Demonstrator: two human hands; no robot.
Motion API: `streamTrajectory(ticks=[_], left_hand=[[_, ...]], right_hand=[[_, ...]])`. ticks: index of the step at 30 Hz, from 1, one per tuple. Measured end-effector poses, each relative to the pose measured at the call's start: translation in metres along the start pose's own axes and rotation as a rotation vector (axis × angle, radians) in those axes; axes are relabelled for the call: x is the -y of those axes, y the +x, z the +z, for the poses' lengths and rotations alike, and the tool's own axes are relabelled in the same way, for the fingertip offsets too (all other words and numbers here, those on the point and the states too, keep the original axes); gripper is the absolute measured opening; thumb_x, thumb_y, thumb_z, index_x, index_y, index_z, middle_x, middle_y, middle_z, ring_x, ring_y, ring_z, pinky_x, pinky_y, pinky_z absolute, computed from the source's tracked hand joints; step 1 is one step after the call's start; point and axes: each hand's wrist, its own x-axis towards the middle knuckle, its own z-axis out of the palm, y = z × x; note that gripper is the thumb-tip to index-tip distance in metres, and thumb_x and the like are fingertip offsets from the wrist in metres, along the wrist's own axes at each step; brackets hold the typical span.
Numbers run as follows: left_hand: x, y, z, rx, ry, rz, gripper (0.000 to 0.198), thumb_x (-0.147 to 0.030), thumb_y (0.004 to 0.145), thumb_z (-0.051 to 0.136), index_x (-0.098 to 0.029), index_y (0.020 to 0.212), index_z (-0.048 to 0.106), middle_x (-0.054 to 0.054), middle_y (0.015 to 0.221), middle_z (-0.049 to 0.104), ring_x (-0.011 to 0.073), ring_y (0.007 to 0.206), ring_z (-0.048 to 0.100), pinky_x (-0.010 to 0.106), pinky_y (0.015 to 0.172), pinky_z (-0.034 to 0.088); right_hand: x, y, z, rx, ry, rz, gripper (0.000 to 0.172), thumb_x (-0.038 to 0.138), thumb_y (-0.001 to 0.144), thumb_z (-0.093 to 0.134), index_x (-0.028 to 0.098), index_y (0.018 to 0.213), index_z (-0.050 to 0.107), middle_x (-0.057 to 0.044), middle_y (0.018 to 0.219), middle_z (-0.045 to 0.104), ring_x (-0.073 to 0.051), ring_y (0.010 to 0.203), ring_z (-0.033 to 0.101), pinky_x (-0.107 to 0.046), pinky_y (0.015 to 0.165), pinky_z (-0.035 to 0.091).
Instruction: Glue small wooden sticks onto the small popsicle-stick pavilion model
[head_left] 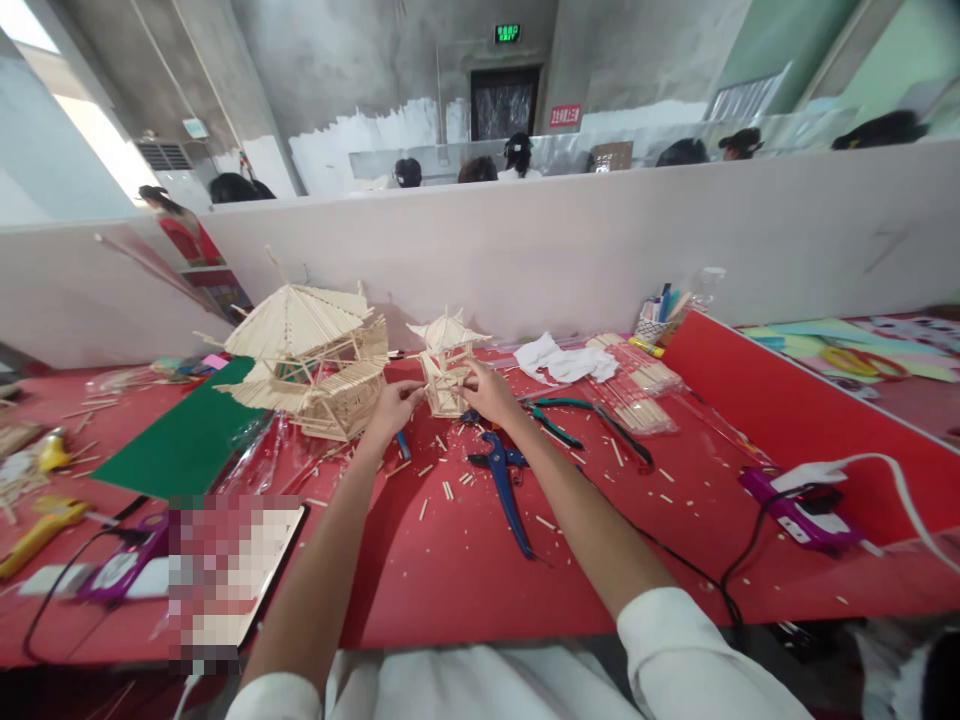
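A small pavilion model (448, 365) built from thin wooden sticks stands upright on the red table, its peaked roof pointing up. My left hand (399, 405) is at its left side, thumb and fingers pinched together at the wall's edge. On the right side my right hand (487, 390) has its fingers closed at the model's wall. Whatever small piece either hand may pinch is too small to make out. Left of them stands a larger stick pavilion (300, 360) with a wide roof. Blue cutters (504, 485) lie just below my right hand.
Green-handled pliers (559, 420), a white cloth (555, 360) and bagged sticks (637, 385) lie to the right. Purple power strips (799, 515) with cables sit at both sides. A yellow glue gun (45, 530) lies far left. A white partition (480, 250) closes the back.
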Motion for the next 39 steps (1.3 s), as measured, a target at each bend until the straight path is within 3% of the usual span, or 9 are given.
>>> streamTrajectory(ticks=[18, 26, 39], left_hand=[[-0.014, -0.006, 0.016, -0.122, -0.092, -0.03, 0.028, -0.027, 0.079, 0.063, -0.011, 0.098, 0.076, 0.01, 0.085, 0.075, 0.0191, 0.074, 0.067, 0.034, 0.077, 0.054], [-0.015, -0.004, 0.016, -0.124, -0.154, -0.035, 0.033, -0.036, 0.072, 0.071, -0.012, 0.094, 0.076, 0.007, 0.079, 0.075, 0.0173, 0.072, 0.065, 0.029, 0.072, 0.054], [-0.015, -0.002, 0.018, -0.155, -0.143, -0.006, 0.04, -0.041, 0.076, 0.068, -0.01, 0.102, 0.074, 0.007, 0.079, 0.072, 0.0151, 0.069, 0.062, 0.028, 0.07, 0.051]], right_hand=[[0.0, 0.002, -0.002, 0.04, 0.044, -0.005, 0.05, 0.024, 0.087, 0.067, 0.02, 0.134, 0.051, -0.003, 0.084, 0.075, -0.02, 0.082, 0.071, -0.029, 0.078, 0.051], [0.0, 0.001, -0.002, 0.042, 0.024, 0.005, 0.05, 0.026, 0.087, 0.068, 0.021, 0.133, 0.051, -0.004, 0.086, 0.076, -0.021, 0.086, 0.072, -0.03, 0.081, 0.051], [-0.003, 0.001, -0.002, 0.051, 0.065, 0.01, 0.053, 0.026, 0.086, 0.069, 0.021, 0.136, 0.051, -0.006, 0.09, 0.076, -0.023, 0.089, 0.072, -0.033, 0.083, 0.053]])
